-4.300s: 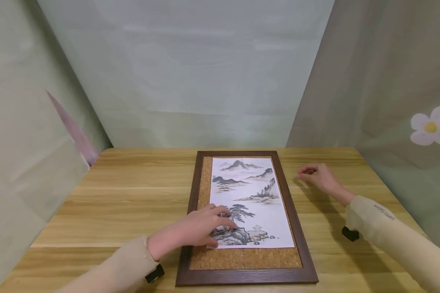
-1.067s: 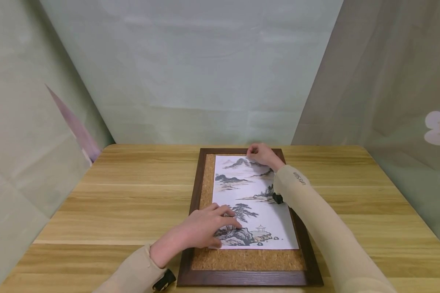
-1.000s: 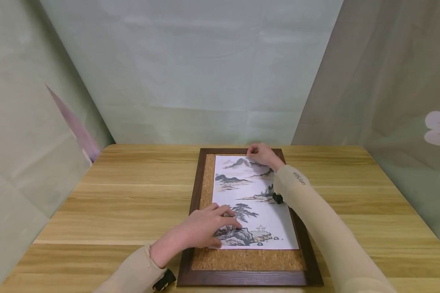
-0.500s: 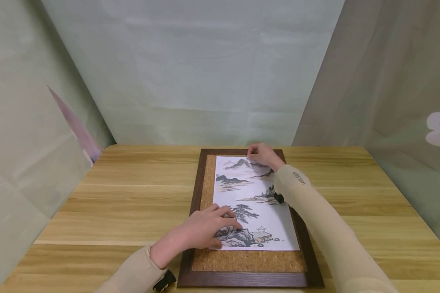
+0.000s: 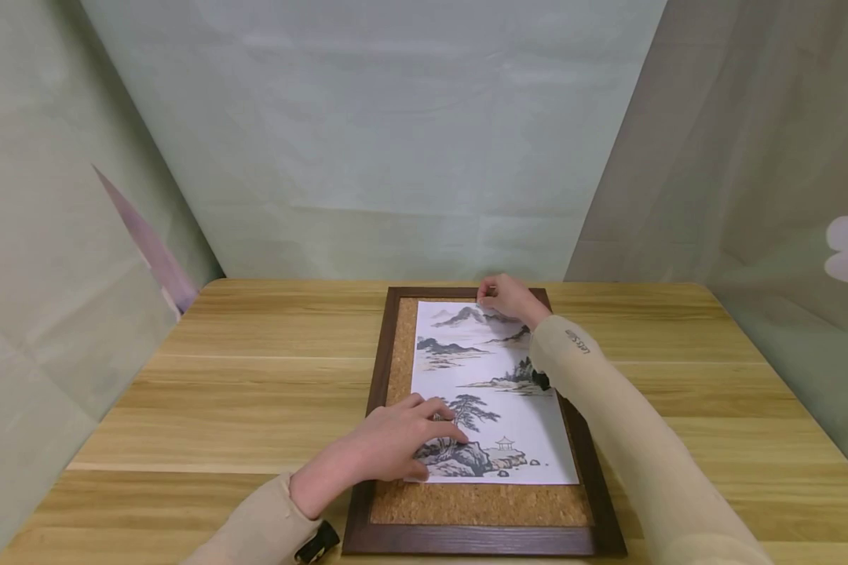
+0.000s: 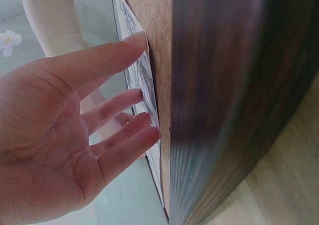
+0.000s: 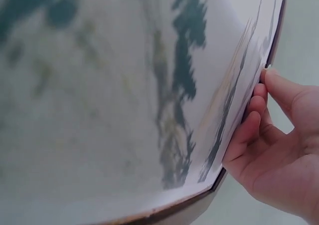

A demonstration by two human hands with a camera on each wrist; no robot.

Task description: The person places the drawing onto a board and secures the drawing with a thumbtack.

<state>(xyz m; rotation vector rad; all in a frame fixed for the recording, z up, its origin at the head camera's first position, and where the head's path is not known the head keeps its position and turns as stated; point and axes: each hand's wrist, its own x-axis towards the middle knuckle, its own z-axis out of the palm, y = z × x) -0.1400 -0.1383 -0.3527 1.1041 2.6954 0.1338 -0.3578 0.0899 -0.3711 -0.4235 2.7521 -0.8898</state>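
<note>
A sheet of paper with an ink landscape [image 5: 495, 369] lies on a cork board [image 5: 480, 502] with a dark brown wooden frame [image 5: 484, 538]. Spread over the sheet's lower left corner, my left hand [image 5: 403, 439] presses it with thumb and fingertips; the left wrist view shows those fingertips [image 6: 134, 94] on the paper. At the middle of the sheet's top edge, my right hand [image 5: 505, 300] pinches a small whitish piece [image 7: 269, 66] between thumb and forefinger. Only a sliver of this piece shows, too little to tell its kind. The right hand covers part of the top edge.
The framed board rests on a wood-grain table [image 5: 254, 392]. Pale fabric hangs [image 5: 367, 157] behind and on both sides of the table. My right forearm [image 5: 629, 416] reaches across the board's right side.
Since the oldest frame, my right hand has moved left from above the table beside the board to the sheet's top edge. It has stayed there over the last second; my left hand keeps its place.
</note>
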